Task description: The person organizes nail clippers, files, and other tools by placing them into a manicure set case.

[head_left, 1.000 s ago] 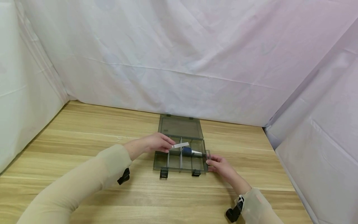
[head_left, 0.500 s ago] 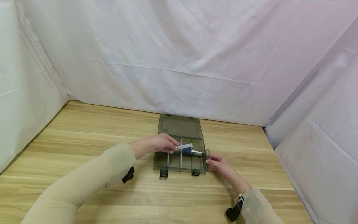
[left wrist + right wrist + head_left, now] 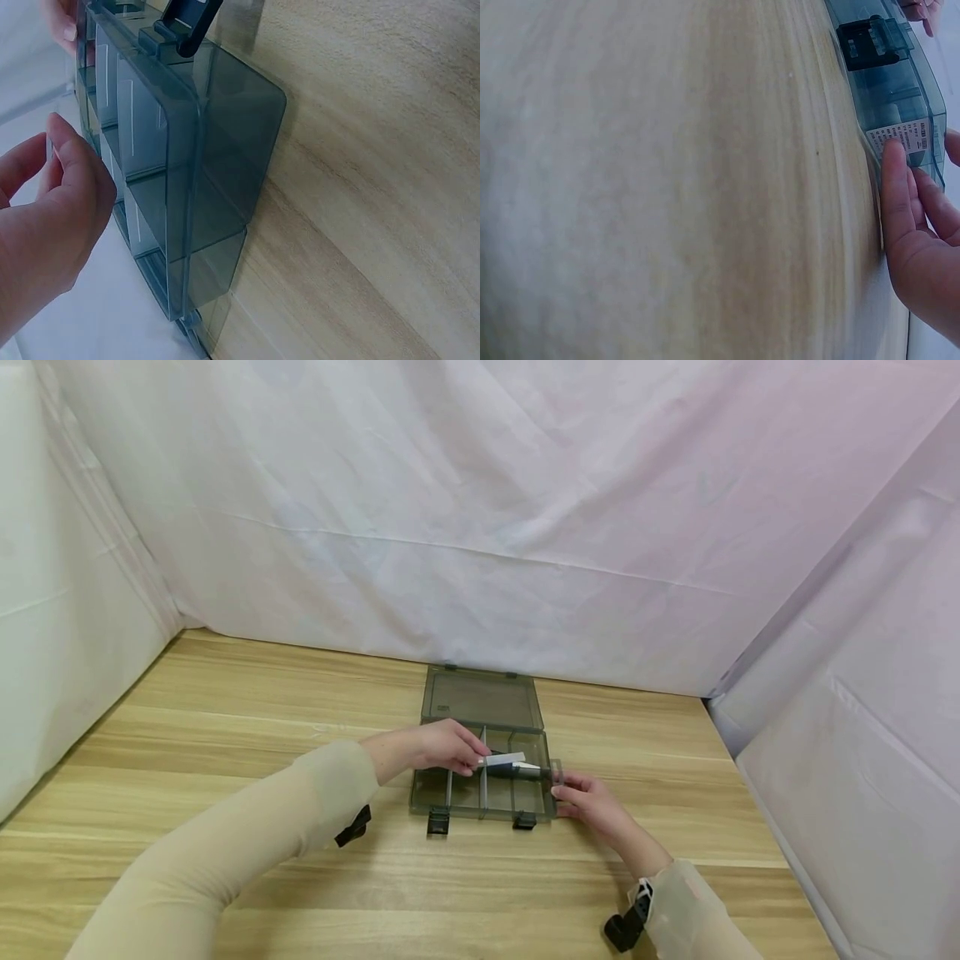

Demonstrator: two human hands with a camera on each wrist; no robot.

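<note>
A smoky clear compartment box (image 3: 457, 793) lies open on the wooden table, its lid (image 3: 482, 699) flat behind it. My left hand (image 3: 448, 745) pinches a flat white strip (image 3: 504, 759) just over the box's right compartments. A blue and white item (image 3: 520, 769) lies under the strip. In the left wrist view my left hand (image 3: 45, 217) hovers beside the box (image 3: 187, 150). My right hand (image 3: 592, 802) holds the box's right end. The right wrist view shows its fingers (image 3: 900, 195) flat on the labelled end wall (image 3: 900, 139), with the thumb on the wall's other side.
Two black latches (image 3: 438, 820) (image 3: 524, 820) hang off the box's front edge. White cloth walls (image 3: 480, 527) close in the back and both sides of the table (image 3: 225, 710). Bare wood lies to the left of the box and in front of it.
My left hand has carried the white strip to the right and slightly lower, from the box's middle to just above the blue and white item. The right hand and the box have stayed put.
</note>
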